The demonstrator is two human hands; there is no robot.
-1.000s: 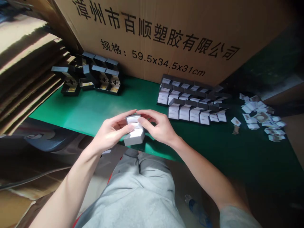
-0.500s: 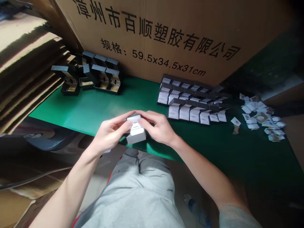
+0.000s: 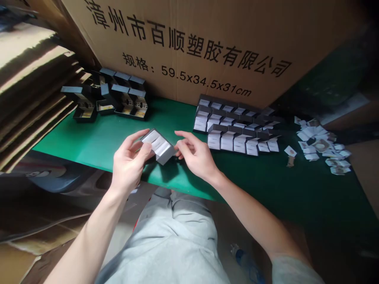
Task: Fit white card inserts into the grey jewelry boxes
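Our left hand (image 3: 128, 165) pinches the tilted box (image 3: 160, 145) by its left side! Our right hand (image 3: 197, 157), half-open, hovers beside its right end; contact's unclear.

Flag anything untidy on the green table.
The white pieces at the right of the green table: they lie in a loose heap at odd angles, while the white-lined boxes beside them stand in rows.

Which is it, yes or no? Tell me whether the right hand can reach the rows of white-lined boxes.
Likely yes: the right hand is near the white-lined boxes with nothing visible between, though its fingers may touch the open box in the left hand.
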